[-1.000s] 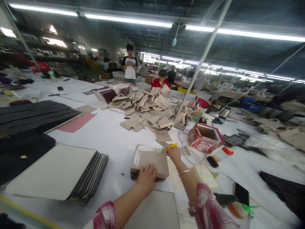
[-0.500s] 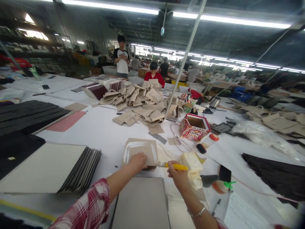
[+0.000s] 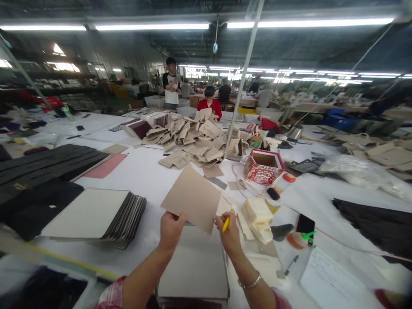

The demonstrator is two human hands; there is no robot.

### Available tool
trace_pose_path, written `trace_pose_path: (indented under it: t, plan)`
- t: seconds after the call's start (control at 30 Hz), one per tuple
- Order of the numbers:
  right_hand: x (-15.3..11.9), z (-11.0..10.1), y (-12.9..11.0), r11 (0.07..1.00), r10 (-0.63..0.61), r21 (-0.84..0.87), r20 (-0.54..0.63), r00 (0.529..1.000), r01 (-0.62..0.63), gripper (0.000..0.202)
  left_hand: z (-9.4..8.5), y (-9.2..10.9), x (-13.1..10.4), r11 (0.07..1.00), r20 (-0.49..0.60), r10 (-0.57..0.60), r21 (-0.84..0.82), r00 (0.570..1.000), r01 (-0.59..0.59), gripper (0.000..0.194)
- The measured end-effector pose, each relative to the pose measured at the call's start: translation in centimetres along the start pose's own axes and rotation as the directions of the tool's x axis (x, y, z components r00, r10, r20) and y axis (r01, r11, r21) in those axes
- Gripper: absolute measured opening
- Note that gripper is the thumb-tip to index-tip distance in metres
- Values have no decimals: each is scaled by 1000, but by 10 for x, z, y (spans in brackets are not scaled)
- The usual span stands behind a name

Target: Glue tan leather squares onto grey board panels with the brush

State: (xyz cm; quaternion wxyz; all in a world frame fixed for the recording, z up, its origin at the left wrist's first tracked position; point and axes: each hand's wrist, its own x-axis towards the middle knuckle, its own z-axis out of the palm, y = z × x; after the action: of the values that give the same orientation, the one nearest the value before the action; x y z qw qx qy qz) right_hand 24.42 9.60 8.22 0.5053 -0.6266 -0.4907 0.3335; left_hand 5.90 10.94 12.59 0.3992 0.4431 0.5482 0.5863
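Centrally, tan sheet (image 3: 195, 195) raised over the near-middle tabletop (image 3: 144, 165), tilted, one corner pointing far. Left hand (image 3: 170, 231) pinches its near left edge, thumb on top; a grip at the rim leaves the broad face uncovered, presumably to keep fingers off it. Right hand (image 3: 230, 234) closed around a yellow-handled tool (image 3: 226, 224), fingertips at the sheet's right edge; contact there probable, not certain. Tool looks tucked into the palm so thumb and finger can serve the sheet too.

Nearer, grey board stack (image 3: 195, 270), flat, between the forearms: within easy reach of both. Left, pale board stack (image 3: 86, 212), its right side fanned, perhaps slid over in handling. Right, cream container (image 3: 259, 212) beside the working hand, likely for short reach. Red patterned box (image 3: 264, 171) beyond it, open top up. Far middle, heap of tan pieces (image 3: 206, 133), loosely overlapped, seemingly dropped rather than stacked.
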Motion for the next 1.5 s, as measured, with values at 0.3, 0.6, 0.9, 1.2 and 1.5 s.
trace_pose_path:
  t: [0.3, 0.6, 0.9, 1.2, 1.5]
  plan:
    - [-58, -27, 38, 991, 92, 87, 73, 993, -98, 31, -25, -49, -98, 849, 128, -385, -338, 914, 405, 46]
    - [-86, -38, 89, 991, 94, -107, 184, 979, -75, 33, -91, -94, -104, 886, 9, -439, 167, 898, 432, 36]
    - [-79, -24, 95, 938, 66, -345, 105, 992, -26, 33, -104, -121, -73, 812, 39, -295, 538, 955, 229, 32]
    - [-73, -19, 94, 916, 109, -394, 80, 991, -69, 34, -106, -134, -67, 839, 30, -335, 465, 942, 284, 34]
    - [-71, -16, 85, 913, 137, -394, 57, 989, -104, 26, -107, -136, -70, 841, 68, -381, 440, 922, 315, 37]
